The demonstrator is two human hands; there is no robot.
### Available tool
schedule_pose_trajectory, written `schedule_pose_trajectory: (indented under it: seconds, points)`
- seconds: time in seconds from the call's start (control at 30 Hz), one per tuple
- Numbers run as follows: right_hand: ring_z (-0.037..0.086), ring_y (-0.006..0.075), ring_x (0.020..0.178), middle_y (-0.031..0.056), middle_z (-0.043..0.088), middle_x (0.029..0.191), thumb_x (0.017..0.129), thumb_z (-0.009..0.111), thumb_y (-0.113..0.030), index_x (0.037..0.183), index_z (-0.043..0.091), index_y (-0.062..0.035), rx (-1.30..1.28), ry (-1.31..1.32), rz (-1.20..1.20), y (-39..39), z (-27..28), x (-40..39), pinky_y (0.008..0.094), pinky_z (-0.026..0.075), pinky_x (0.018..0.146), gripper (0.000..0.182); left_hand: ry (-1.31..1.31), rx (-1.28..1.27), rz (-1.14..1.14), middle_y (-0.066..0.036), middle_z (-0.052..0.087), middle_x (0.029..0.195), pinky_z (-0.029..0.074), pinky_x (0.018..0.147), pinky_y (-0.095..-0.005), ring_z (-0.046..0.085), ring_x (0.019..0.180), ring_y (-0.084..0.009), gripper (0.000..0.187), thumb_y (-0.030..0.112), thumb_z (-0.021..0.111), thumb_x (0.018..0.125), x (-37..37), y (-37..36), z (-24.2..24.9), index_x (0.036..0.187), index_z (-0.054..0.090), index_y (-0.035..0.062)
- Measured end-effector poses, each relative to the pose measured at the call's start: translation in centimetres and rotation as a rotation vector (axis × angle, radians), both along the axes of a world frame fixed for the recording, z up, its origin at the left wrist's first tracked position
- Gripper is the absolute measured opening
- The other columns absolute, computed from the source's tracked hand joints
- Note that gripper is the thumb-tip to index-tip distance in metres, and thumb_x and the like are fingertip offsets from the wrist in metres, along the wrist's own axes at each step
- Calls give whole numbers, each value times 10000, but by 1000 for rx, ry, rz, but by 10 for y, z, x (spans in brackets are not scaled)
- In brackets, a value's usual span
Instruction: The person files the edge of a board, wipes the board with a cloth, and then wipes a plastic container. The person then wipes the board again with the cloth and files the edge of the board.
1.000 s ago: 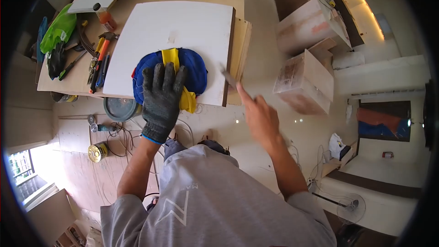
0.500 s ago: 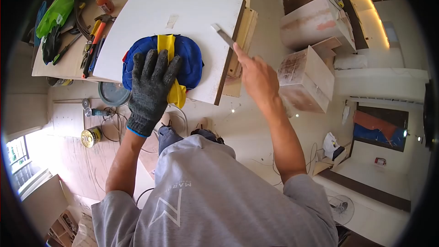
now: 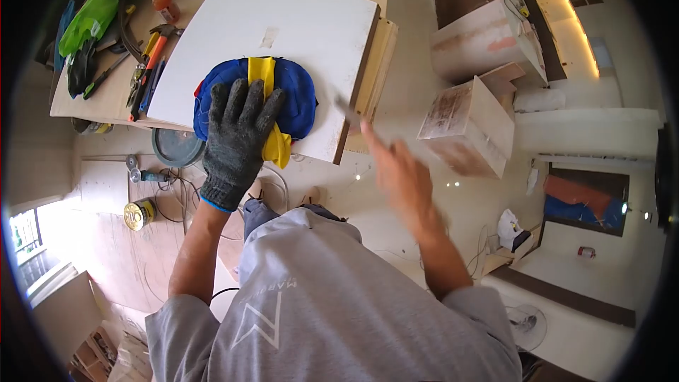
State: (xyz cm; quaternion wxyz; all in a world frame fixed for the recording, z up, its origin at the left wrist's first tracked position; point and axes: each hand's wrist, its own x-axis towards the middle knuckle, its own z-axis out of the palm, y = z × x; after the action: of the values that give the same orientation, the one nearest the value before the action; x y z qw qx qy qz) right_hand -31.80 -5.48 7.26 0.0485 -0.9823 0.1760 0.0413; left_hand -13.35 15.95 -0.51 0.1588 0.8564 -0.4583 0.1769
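Observation:
My left hand (image 3: 240,127), in a dark grey knit glove, lies flat with fingers spread on a blue cloth pad (image 3: 297,99) crossed by a yellow strip (image 3: 262,68). The pad rests on a white board (image 3: 311,21) with a dark edge. Bare and blurred by motion, my right hand (image 3: 403,177) is closed around one end of a flat grey file (image 3: 348,109). Its index finger stretches along the tool, which overlaps the board's right edge near the front corner.
Under the board is a wooden worktable (image 3: 74,99). To the left lie a hammer (image 3: 157,46), other hand tools, an orange bottle (image 3: 161,1) and a green bag (image 3: 88,28). A tin (image 3: 139,214) and an angle grinder (image 3: 145,175) sit below left; a white box (image 3: 467,127) stands right.
My right hand and the file have moved down, toward my body, along the board's edge. The left hand stays on the pad; the view has shifted slightly.

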Motion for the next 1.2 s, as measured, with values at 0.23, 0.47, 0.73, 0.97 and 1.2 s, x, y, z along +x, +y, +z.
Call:
schedule_pose_trajectory:
  seconds: [0.23, 0.47, 0.73, 0.97, 1.2]
  points:
    - [673, 352, 724, 160, 596, 844, 909, 590, -29, 1503, 515, -248, -7, -118, -19, -8, -15, 26, 456, 559, 617, 638, 22, 3, -4, -195, 538, 1430, 273, 1188, -607, 474, 1352, -404, 660, 233, 710, 817, -2, -1, 4, 1452, 544, 165]
    - [657, 360, 706, 164, 593, 820, 968, 569, -98, 1472, 549, -237, 19, -233, 41, 17, -18, -24, 464, 545, 631, 524, 21, 33, 6, -192, 537, 1435, 242, 1206, -610, 465, 1363, -412, 674, 220, 715, 817, -2, 4, 1, 1464, 532, 163]
    - [623, 326, 639, 137, 535, 766, 945, 585, -78, 1487, 546, -277, 98, -184, 14, 28, -10, -44, 442, 517, 581, 578, 6, -3, 2, -184, 533, 1445, 240, 1208, -607, 465, 1370, -403, 657, 221, 682, 843, 0, 2, 1, 1477, 518, 167]
    - [658, 348, 659, 167, 575, 815, 954, 553, -79, 1497, 512, -254, -1, -159, -41, 2, -14, 16, 477, 551, 605, 573, 25, 21, -11, -184, 534, 1442, 241, 1211, -601, 468, 1366, -401, 642, 154, 655, 845, -4, 1, 3, 1473, 522, 174]
    - [660, 354, 687, 164, 584, 818, 932, 569, -50, 1535, 465, -273, 24, -69, -38, 20, -9, -19, 477, 557, 606, 651, 8, 21, -10, -182, 535, 1437, 246, 1201, -616, 479, 1351, -403, 655, 214, 686, 835, -2, 3, 1, 1469, 527, 176]
